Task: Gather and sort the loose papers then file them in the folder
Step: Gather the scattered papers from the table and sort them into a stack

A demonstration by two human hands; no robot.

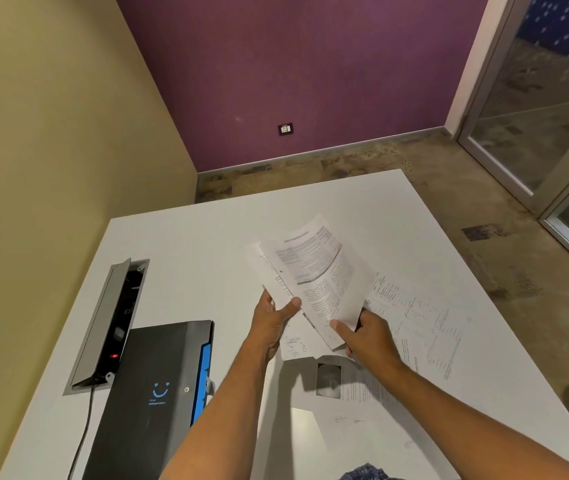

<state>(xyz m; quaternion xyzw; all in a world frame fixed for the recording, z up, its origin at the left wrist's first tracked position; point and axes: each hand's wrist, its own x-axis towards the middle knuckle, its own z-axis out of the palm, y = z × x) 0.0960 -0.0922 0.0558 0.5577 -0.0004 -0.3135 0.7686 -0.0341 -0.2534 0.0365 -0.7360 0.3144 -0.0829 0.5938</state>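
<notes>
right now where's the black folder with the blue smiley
In the head view the black folder with the blue smiley lies on the white table's near left, beside the open cable hatch, left of the left hand.

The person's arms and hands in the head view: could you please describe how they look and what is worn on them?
Both forearms are bare right to the picture's lower edge: no sleeves, gloves or watch show. The left hand and right hand carry no visible rings or markings.

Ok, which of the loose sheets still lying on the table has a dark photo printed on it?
The sheet nearest the person, lying under the right hand, has a dark square picture by its left edge. The sheet to the right shows only fine print and lines.
</notes>
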